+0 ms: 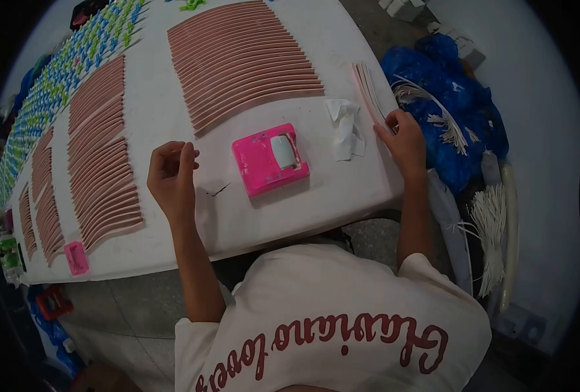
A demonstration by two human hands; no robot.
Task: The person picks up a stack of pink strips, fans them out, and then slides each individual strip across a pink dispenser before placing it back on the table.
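My right hand (405,144) is at the table's right edge, thumb and fingers closed on the near end of a small bundle of thin pinkish strips (367,91). Over the table, left of a bright pink tape-dispenser-like box (247,166), hovers my left hand (172,173). Its fingers are curled in toward the thumb, and nothing shows in them. The pink box has a pale roller (282,151) set in its top. Between the box and my right hand lies a crumpled white tissue (345,129).
Long pink strips (244,59) lie in a spaced row at the back, with more strip rows (104,163) at left. Many blue and green pieces (74,78) cover the far left. A small pink tray (76,257) sits near the front edge. Blue plastic bags (443,85) stand at right.
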